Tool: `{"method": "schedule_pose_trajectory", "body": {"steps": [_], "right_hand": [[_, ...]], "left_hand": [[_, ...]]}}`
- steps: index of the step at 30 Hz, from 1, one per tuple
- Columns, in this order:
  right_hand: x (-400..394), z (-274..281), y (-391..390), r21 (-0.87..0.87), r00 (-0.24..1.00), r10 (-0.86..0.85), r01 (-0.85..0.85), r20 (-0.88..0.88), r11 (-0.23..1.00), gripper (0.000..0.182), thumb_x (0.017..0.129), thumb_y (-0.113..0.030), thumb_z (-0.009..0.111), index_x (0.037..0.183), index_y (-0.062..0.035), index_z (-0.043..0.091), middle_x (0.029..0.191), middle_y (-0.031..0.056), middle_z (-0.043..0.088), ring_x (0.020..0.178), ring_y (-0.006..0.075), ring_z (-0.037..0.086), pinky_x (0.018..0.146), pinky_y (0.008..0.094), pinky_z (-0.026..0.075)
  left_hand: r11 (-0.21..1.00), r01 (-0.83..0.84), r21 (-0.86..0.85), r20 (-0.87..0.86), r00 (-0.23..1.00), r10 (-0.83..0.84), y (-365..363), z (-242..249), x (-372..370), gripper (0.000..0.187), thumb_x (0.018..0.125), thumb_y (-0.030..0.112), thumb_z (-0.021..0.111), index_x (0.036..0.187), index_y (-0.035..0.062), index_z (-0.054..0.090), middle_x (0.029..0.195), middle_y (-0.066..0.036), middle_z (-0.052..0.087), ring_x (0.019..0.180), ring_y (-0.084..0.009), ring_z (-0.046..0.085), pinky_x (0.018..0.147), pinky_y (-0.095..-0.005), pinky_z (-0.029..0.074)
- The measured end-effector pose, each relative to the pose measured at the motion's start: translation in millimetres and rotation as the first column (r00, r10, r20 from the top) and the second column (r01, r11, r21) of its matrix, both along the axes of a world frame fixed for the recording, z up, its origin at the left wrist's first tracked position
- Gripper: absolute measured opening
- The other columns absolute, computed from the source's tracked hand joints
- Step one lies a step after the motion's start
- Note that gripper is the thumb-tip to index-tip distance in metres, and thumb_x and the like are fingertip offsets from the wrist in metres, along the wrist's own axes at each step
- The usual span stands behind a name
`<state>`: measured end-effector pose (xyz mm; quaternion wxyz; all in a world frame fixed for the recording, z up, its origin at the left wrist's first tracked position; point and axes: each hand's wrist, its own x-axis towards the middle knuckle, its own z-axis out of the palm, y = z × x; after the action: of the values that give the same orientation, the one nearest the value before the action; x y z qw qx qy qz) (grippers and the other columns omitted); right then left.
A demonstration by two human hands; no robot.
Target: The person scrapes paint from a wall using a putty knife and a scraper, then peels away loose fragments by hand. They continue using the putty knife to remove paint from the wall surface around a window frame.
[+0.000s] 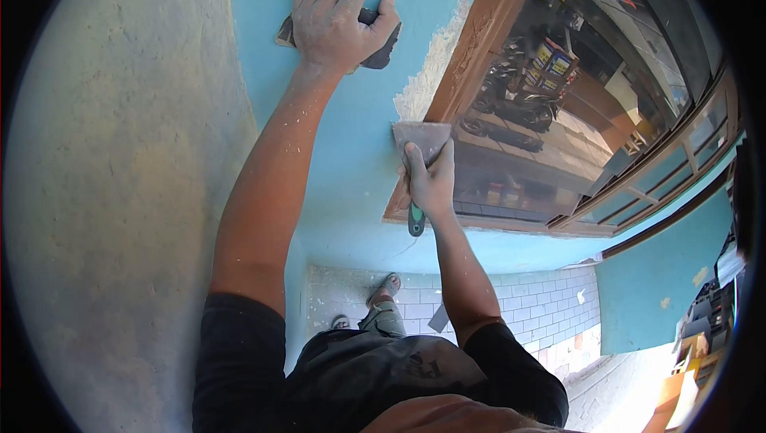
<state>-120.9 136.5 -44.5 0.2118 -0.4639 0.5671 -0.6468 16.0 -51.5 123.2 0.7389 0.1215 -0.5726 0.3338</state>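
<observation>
Up on the turquoise wall (351, 146), my left hand (335, 22) lies over a dark flat piece (381, 54) and presses it to the surface. Its ragged dark edges stick out on both sides of the hand; its exact kind is hidden. My right hand (432, 182) grips a putty knife (423, 135) with a wide, dusty blade and a green and black handle. The blade points up, close to the wall beside the brown window frame (471, 46). Just above the blade, a rough whitish patch (431, 74) runs along the frame.
A window pane (542, 106) reflects the street to the right. Bare, mottled plaster (128, 170) covers the left. Below are my feet (385, 288) on a tiled floor (511, 305), with a small grey piece (439, 320) near them.
</observation>
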Motion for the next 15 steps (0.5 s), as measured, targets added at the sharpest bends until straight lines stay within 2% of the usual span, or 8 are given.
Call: {"method": "schedule_pose_trajectory", "body": {"steps": [4,6,7,9,10,11,12,15], "right_hand": [[-6.3,12.6,-0.7,0.02,0.995,0.028,-0.026,-0.093,0.999,0.038,0.101,-0.025,0.067,0.109,-0.0013,0.038,0.07,0.0081,0.064,0.052,0.0114,0.059,0.045,0.0264,0.047],[-8.2,-10.3,-1.2,-0.122,0.981,-0.056,0.034,-0.188,0.992,0.037,0.101,-0.025,0.066,0.107,-0.0018,0.038,0.07,0.0082,0.064,0.051,0.0123,0.059,0.045,0.0276,0.047],[-6.8,-10.4,-5.5,-0.126,0.98,-0.049,0.025,-0.192,0.992,0.037,0.101,-0.025,0.066,0.107,-0.0018,0.038,0.07,0.0082,0.064,0.051,0.0123,0.059,0.045,0.0276,0.047],[0.4,-9.7,-5.0,-0.05,1.0,0.005,-0.005,-0.011,0.999,0.037,0.101,-0.025,0.067,0.106,-0.0013,0.038,0.069,0.008,0.064,0.051,0.0122,0.059,0.045,0.0278,0.047],[7.7,1.2,-5.9,-0.038,1.0,-0.006,0.006,0.001,0.999,0.037,0.101,-0.025,0.067,0.106,-0.0013,0.038,0.069,0.008,0.064,0.051,0.0122,0.059,0.045,0.0278,0.047],[13.7,20.2,-13.0,-0.028,1.0,0.024,-0.024,-0.014,0.999,0.037,0.101,-0.024,0.067,0.107,-0.0009,0.039,0.069,0.0078,0.063,0.051,0.0118,0.059,0.045,0.0275,0.047],[15.7,30.8,-16.5,-0.022,0.998,0.06,-0.06,-0.035,0.998,0.037,0.101,-0.024,0.067,0.108,-0.0006,0.039,0.069,0.0076,0.063,0.051,0.0114,0.058,0.045,0.0273,0.047],[-3.3,4.0,-11.7,-0.033,0.996,0.015,-0.018,-0.09,0.999,0.038,0.101,-0.024,0.067,0.111,0.0004,0.039,0.07,0.0088,0.065,0.052,0.0112,0.059,0.047,0.0273,0.048]], "left_hand": [[1.0,-0.002,-0.017,-0.003,1.0,0.002,4.1,-0.7,1.5,0.031,0.076,0.029,0.075,0.104,0.0181,0.073,0.084,0.002,0.063,0.074,-0.0183,0.057,0.069,-0.0371,0.038],[0.999,0.004,-0.039,0.008,1.0,-0.003,2.0,3.8,4.4,0.03,0.076,0.029,0.075,0.104,0.018,0.073,0.084,0.002,0.063,0.074,-0.0181,0.057,0.069,-0.0372,0.038],[0.999,0.009,-0.04,-0.01,1.0,-0.01,1.7,3.6,2.5,0.029,0.077,0.029,0.074,0.104,0.0181,0.073,0.083,0.002,0.063,0.074,-0.0183,0.056,0.068,-0.0373,0.038],[0.999,0.021,-0.03,-0.024,0.999,-0.022,8.0,2.0,3.3,0.029,0.077,0.029,0.074,0.103,0.0181,0.073,0.083,0.002,0.063,0.074,-0.0184,0.056,0.068,-0.0373,0.037],[0.998,0.016,0.061,0.039,0.999,-0.019,20.6,5.6,8.5,0.033,0.077,0.026,0.072,0.106,0.0121,0.072,0.086,-0.005,0.063,0.077,-0.0238,0.057,0.072,-0.0417,0.04],[0.988,0.005,0.155,0.1,0.995,-0.02,28.7,4.4,10.3,0.037,0.077,0.023,0.071,0.109,0.006,0.07,0.088,-0.011,0.063,0.081,-0.0291,0.059,0.076,-0.046,0.043],[0.986,0.007,0.168,0.102,0.995,-0.025,30.2,0.7,9.0,0.037,0.077,0.023,0.071,0.109,0.006,0.07,0.088,-0.011,0.063,0.081,-0.0291,0.059,0.076,-0.046,0.043],[0.995,-0.003,0.097,0.103,0.995,-0.007,27.3,5.5,13.6,0.035,0.077,0.022,0.07,0.108,0.0054,0.07,0.086,-0.011,0.062,0.079,-0.0286,0.058,0.075,-0.0439,0.043]]}}
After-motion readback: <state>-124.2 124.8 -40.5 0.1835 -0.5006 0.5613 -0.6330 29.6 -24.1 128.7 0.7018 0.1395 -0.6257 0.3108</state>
